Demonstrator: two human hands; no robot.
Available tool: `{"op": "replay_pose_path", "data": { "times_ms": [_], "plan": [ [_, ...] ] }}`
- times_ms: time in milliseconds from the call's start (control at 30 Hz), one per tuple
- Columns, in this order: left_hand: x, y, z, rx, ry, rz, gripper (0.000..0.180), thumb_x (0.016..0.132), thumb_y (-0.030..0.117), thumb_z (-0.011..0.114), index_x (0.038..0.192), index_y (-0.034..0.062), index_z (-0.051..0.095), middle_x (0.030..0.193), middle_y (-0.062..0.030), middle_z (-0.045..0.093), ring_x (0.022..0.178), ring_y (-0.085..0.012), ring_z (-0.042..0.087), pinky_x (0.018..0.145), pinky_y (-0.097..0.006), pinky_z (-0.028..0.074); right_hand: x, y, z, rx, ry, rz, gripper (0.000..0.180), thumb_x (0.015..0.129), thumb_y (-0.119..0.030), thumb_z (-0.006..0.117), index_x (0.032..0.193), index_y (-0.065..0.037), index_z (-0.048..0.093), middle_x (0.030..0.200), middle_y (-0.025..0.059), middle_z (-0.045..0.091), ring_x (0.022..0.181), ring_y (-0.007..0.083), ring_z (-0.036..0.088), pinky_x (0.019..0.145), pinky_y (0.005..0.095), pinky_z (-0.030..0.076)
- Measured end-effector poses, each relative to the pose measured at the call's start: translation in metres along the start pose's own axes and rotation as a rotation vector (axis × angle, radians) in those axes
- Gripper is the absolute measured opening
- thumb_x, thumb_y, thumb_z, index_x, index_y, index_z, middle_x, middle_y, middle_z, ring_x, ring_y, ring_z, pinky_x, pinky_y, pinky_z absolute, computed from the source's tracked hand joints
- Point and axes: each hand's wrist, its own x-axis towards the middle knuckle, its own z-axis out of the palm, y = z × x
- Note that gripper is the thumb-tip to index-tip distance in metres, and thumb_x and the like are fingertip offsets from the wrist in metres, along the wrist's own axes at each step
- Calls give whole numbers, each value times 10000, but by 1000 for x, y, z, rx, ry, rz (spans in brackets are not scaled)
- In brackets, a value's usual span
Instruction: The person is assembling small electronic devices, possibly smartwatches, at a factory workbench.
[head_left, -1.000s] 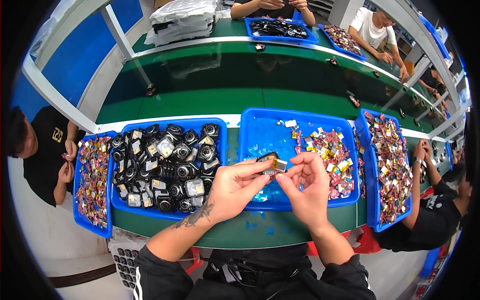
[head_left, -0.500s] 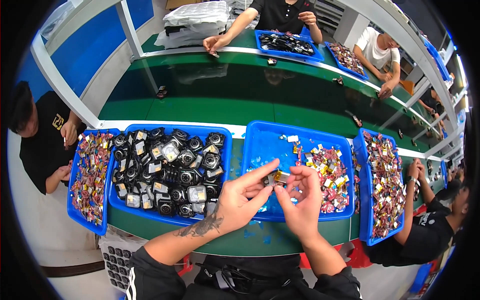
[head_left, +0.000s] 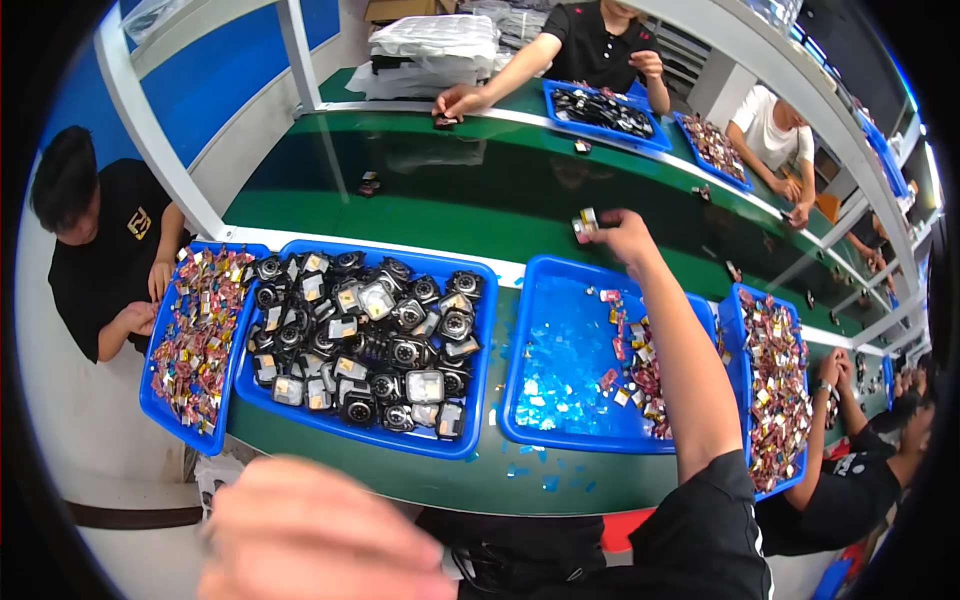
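My right hand [head_left: 628, 240] reaches out over the green conveyor belt [head_left: 470, 205]. Its fingers are closed on a small electronic assembly [head_left: 584, 226] with a pale, battery-like block and a reddish part. My left hand [head_left: 320, 530] is close at the lower left, smeared by motion, so its fingers cannot be read. Below my right forearm stands a blue tray [head_left: 560, 400] with small battery assemblies [head_left: 645, 385] on its right side and blue film scraps on its bare floor. To its left, a second blue tray [head_left: 492, 340] is full of black watch cases [head_left: 410, 352].
Blue trays of reddish battery parts flank these at the left [head_left: 205, 340] and right [head_left: 775, 390]. White frame posts [head_left: 160, 140] rise around the belt. Co-workers sit at left [head_left: 110, 240], right [head_left: 850, 490] and across the belt [head_left: 600, 50]. Small assemblies [head_left: 370, 183] lie on the belt.
My hands have parted. The right went up and forward over the belt with the small assembly; the left drew back to the lower left. The view has shifted slightly.
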Motion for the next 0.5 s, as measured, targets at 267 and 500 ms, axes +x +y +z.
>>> {"op": "replay_pose_path", "data": {
  "times_ms": [267,500],
  "plan": [
    [31,51,-21,73,-73,-323,193,945,275,531,886,94,560,852,-122,618,647,-266,574,517,-334,488,30,25,-15,-447,136,-118,571,643,-221,860,1115,27,657,980,168,691,936,249,666,828,355,515],
    [7,8,-11,187,220,-202,233,940,182,527,1059,-13,572,831,-132,635,600,-217,573,519,-300,483,-154,-70,91,-409,-331,-844,254,760,-230,767,905,-39,685,940,158,631,926,336,632,778,423,532]
  ]
}}
